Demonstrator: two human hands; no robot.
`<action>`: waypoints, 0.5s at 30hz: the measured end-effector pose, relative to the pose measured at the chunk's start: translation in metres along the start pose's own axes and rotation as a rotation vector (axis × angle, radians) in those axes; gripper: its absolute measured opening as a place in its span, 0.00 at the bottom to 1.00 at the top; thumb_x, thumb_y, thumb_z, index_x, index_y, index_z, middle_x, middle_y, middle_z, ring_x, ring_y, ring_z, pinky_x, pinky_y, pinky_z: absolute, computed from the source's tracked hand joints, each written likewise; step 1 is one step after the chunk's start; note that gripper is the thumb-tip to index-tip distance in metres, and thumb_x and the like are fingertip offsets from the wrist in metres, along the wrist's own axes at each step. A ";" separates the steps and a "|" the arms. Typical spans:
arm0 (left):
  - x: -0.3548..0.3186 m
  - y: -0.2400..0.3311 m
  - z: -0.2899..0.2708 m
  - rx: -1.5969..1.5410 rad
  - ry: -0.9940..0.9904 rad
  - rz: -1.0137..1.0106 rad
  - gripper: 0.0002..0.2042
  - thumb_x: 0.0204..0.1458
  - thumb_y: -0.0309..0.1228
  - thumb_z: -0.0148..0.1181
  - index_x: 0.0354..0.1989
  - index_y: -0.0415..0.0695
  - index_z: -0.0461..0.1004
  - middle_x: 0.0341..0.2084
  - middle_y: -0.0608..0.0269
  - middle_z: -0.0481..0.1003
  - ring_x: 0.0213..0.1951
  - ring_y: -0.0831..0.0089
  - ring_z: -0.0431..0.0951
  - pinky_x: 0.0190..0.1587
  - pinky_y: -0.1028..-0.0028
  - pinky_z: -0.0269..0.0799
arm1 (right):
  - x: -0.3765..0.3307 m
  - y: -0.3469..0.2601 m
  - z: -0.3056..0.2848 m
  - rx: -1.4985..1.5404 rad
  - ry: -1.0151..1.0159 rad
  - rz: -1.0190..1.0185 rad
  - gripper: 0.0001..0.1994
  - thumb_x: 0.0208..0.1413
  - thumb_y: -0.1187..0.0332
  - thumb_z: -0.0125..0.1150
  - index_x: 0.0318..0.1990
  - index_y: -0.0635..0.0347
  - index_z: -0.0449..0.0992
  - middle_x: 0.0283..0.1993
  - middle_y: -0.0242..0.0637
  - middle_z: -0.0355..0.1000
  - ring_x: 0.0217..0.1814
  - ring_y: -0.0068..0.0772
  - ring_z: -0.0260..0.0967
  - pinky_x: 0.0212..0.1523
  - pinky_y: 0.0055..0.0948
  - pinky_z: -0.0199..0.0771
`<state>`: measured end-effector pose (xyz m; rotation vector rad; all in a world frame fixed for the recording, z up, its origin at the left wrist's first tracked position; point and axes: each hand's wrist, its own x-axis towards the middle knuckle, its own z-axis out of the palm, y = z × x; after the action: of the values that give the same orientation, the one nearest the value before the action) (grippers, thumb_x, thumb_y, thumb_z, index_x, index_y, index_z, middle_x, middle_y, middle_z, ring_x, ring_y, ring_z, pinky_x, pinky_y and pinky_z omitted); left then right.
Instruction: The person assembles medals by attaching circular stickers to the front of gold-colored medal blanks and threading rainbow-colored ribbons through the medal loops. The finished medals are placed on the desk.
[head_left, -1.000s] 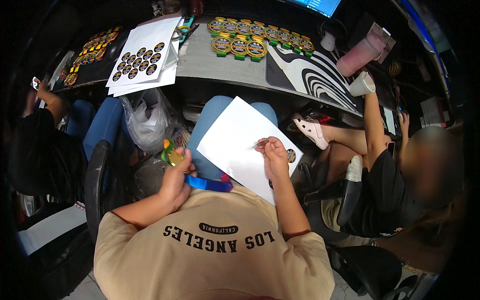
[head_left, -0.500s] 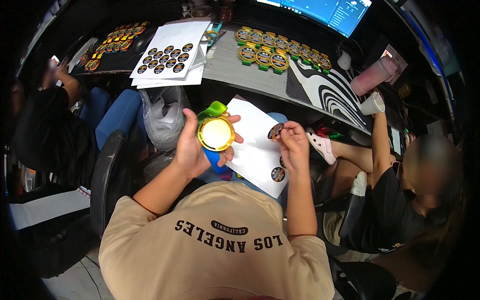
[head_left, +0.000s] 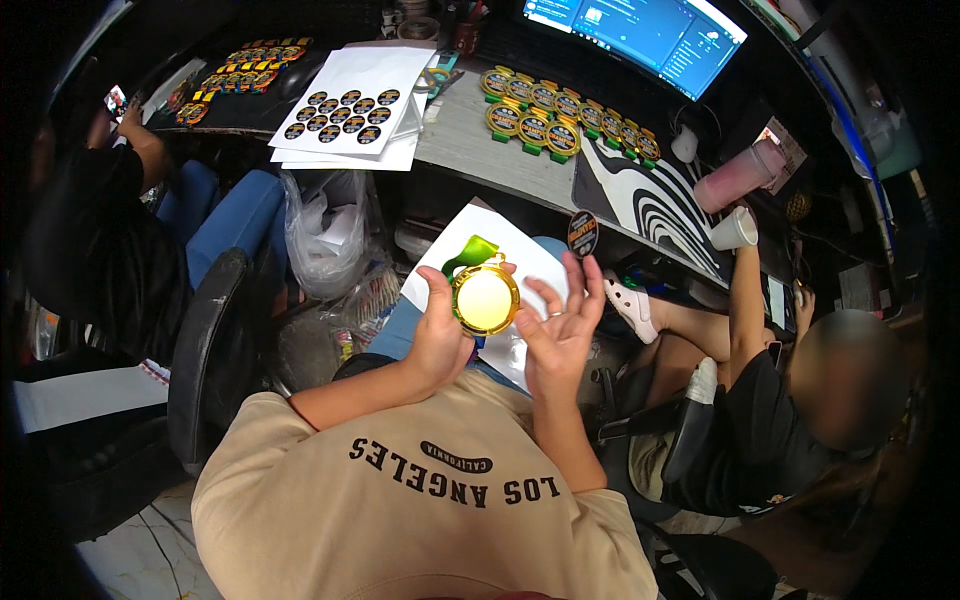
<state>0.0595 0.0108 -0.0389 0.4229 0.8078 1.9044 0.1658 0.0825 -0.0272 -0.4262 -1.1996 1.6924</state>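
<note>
Two hands: left (head_left: 440, 335) holds gold medal (head_left: 485, 299), right (head_left: 560, 330) round sticker (head_left: 582, 233).

The medal (head_left: 485, 299) in the left hand (head_left: 440, 335) looks like polished gold metal, its blank centre shining pale and glossy; its green ribbon (head_left: 470, 251) has a satin sheen. The round sticker (head_left: 582, 233) on the right hand (head_left: 560, 335) fingertips is dark and slightly glossy. The backing sheet (head_left: 520, 262) on the lap is smooth white matt paper. A thin metal ring (head_left: 550, 314) glints on one finger. The plastic bag (head_left: 325, 230) is thin, crinkled and translucent. The desk (head_left: 460, 140) looks matt grey.
</note>
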 end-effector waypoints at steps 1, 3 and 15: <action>0.000 -0.003 -0.002 -0.014 -0.056 0.022 0.42 0.58 0.65 0.18 0.60 0.39 0.62 0.53 0.55 0.71 0.55 0.66 0.71 0.58 0.67 0.66 | -0.003 0.001 0.002 -0.013 0.000 0.012 0.49 0.43 0.85 0.66 0.70 0.51 0.43 0.69 0.46 0.47 0.53 0.36 0.66 0.50 0.32 0.74; 0.001 -0.007 -0.005 0.153 -0.014 0.015 0.43 0.57 0.66 0.18 0.58 0.39 0.65 0.51 0.56 0.72 0.54 0.67 0.72 0.59 0.67 0.65 | -0.006 0.000 0.004 0.009 -0.008 0.034 0.50 0.43 0.87 0.64 0.71 0.50 0.41 0.69 0.50 0.47 0.49 0.34 0.69 0.46 0.28 0.76; 0.054 0.099 -0.078 1.040 -0.117 0.129 0.30 0.61 0.52 0.48 0.18 0.37 0.73 0.13 0.64 0.71 0.18 0.75 0.71 0.25 0.75 0.68 | 0.002 -0.039 -0.030 -0.115 -0.228 0.291 0.56 0.36 0.89 0.67 0.72 0.49 0.40 0.67 0.55 0.50 0.41 0.27 0.71 0.39 0.21 0.76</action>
<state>-0.0773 0.0019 -0.0289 1.2132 1.6881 1.4100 0.2063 0.1007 -0.0066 -0.5081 -1.4617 1.9665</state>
